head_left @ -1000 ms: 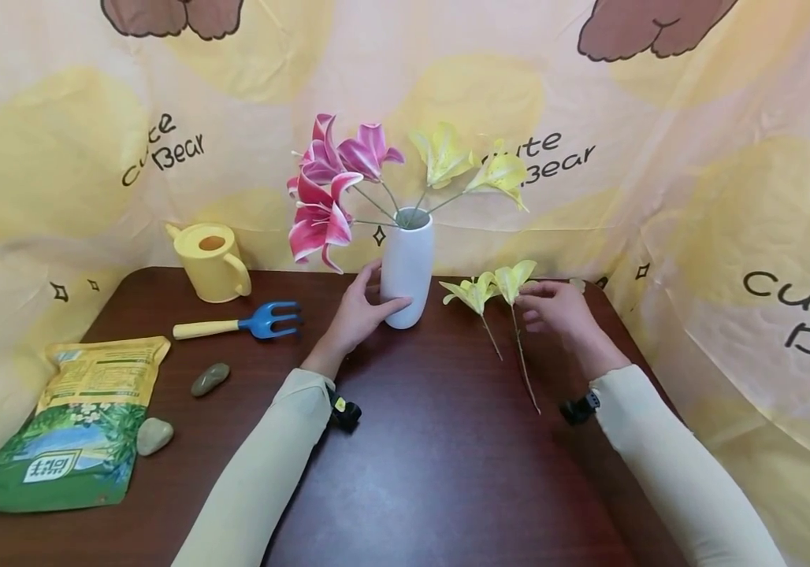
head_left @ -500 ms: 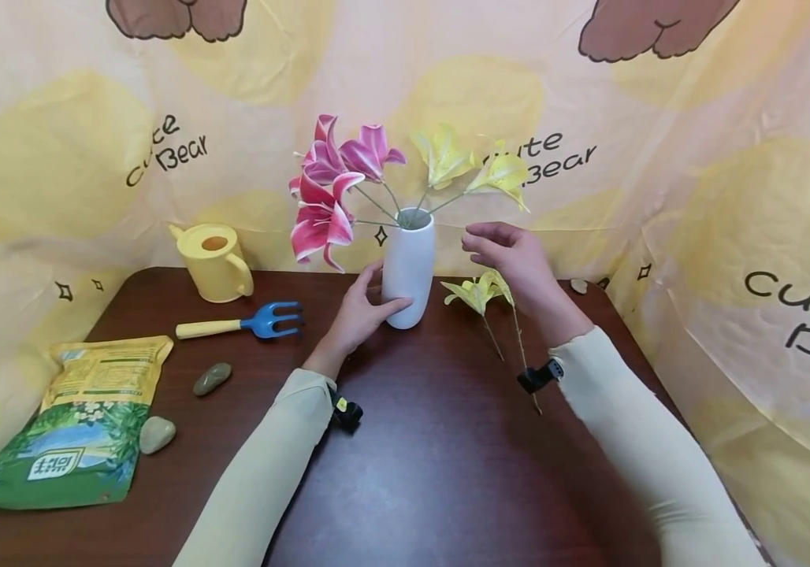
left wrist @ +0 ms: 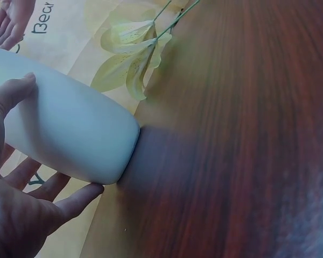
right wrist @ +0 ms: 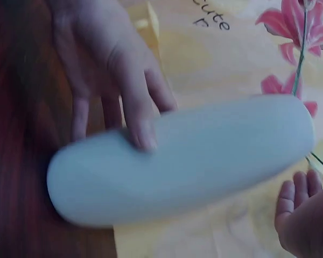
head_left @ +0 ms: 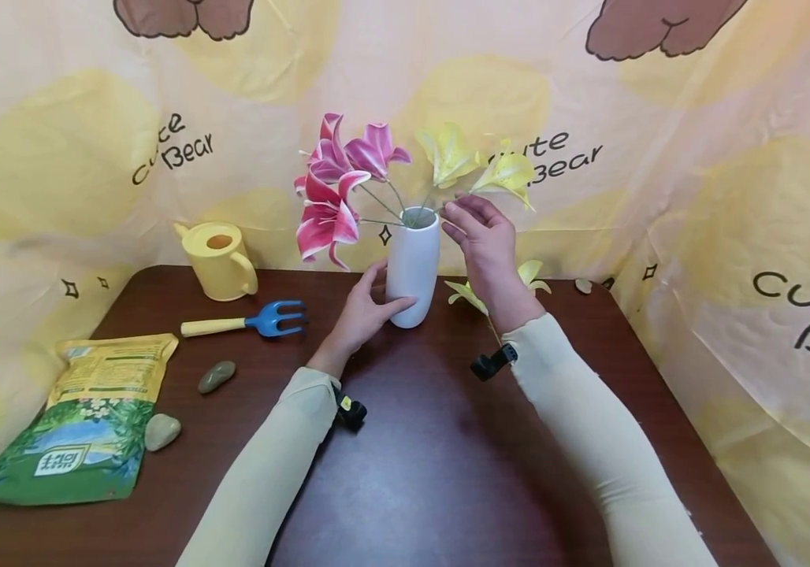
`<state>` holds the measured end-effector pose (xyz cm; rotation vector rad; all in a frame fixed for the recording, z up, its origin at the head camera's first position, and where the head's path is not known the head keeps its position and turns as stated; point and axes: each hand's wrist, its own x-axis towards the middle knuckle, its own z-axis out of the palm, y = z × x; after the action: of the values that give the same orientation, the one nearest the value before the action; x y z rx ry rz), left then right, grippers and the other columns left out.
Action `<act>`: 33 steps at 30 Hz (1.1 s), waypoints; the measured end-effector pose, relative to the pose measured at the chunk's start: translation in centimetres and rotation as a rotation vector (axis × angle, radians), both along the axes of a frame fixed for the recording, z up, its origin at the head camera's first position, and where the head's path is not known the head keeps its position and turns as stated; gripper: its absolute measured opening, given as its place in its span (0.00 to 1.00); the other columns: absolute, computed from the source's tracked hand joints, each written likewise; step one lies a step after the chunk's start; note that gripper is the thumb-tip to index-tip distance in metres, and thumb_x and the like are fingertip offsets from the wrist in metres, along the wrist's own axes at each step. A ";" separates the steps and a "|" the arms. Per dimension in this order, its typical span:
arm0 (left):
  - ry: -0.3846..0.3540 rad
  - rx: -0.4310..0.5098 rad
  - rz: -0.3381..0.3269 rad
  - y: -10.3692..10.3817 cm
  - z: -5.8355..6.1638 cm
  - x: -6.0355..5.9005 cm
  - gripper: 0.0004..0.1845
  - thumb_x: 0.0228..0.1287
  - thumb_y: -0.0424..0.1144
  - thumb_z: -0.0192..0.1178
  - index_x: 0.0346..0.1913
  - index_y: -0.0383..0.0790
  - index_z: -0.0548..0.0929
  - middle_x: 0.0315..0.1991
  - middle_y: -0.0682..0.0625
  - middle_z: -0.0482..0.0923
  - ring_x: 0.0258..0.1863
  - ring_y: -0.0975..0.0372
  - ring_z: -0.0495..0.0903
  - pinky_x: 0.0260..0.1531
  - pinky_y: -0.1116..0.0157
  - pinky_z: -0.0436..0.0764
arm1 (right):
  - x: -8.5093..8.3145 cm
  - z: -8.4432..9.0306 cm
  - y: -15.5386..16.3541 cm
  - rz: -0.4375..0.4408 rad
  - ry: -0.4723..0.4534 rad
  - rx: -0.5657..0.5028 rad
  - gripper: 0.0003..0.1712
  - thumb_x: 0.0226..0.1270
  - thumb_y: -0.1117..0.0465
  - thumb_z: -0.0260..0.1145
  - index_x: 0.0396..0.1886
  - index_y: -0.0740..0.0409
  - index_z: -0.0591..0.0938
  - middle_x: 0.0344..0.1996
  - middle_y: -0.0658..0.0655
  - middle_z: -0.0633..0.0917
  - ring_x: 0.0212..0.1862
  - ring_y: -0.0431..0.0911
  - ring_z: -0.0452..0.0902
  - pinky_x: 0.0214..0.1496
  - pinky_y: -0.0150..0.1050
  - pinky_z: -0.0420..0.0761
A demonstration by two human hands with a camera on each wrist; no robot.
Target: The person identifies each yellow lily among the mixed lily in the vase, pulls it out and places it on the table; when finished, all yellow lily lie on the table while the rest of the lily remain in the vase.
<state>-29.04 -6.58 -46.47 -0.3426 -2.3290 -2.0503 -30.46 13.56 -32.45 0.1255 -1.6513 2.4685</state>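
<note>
A white vase [head_left: 414, 272] stands on the table, holding pink lilies [head_left: 327, 209] on its left side and yellow lilies [head_left: 503, 175] on its right. My left hand [head_left: 365, 311] grips the lower part of the vase, thumb in front and fingers behind, as the left wrist view also shows. Beside the rim, my right hand [head_left: 483, 244] has its fingertips at the stem of the right yellow lily; whether they pinch it is unclear. Loose yellow lilies [left wrist: 132, 54] lie on the table right of the vase, partly covered by my right hand in the head view.
On the left stand a yellow watering can [head_left: 219, 260] and a blue garden fork [head_left: 273, 319] lying flat. Two stones [head_left: 217, 377] lie near a green and yellow bag [head_left: 86, 421]. Another small stone [head_left: 583, 286] is at the back right. A printed curtain [head_left: 348, 63] hangs behind.
My right hand has left the loose yellow lilies and moved up and left to the vase rim, beside a lily stem. My left hand has stayed on the vase.
</note>
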 end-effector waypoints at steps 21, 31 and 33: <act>0.001 -0.007 0.007 0.1 0.0 -0.1 0.47 0.69 0.49 0.81 0.86 0.53 0.68 0.78 0.42 0.76 0.76 0.43 0.78 0.77 0.37 0.78 | -0.5 0.6 -1.8 -0.214 0.087 -0.135 0.11 0.75 0.72 0.75 0.53 0.66 0.89 0.36 0.54 0.93 0.40 0.44 0.92 0.53 0.38 0.93; 0.008 -0.018 0.011 0.0 0.1 -0.1 0.47 0.70 0.49 0.80 0.86 0.54 0.68 0.78 0.44 0.77 0.74 0.46 0.80 0.77 0.40 0.79 | 0.9 3.9 2.5 -0.224 0.223 -0.211 0.16 0.72 0.76 0.76 0.56 0.70 0.87 0.34 0.58 0.91 0.35 0.48 0.92 0.44 0.41 0.95; 0.003 -0.020 0.011 0.0 0.1 -0.1 0.47 0.70 0.50 0.80 0.86 0.55 0.68 0.78 0.44 0.77 0.74 0.46 0.79 0.77 0.40 0.79 | 1.2 4.2 3.9 -0.219 0.217 -0.221 0.16 0.71 0.77 0.76 0.57 0.70 0.88 0.34 0.59 0.90 0.35 0.49 0.92 0.42 0.41 0.95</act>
<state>-29.11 -6.58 -46.42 -0.3325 -2.3459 -2.0210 -29.28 17.51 -28.25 0.1675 -1.2288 2.3562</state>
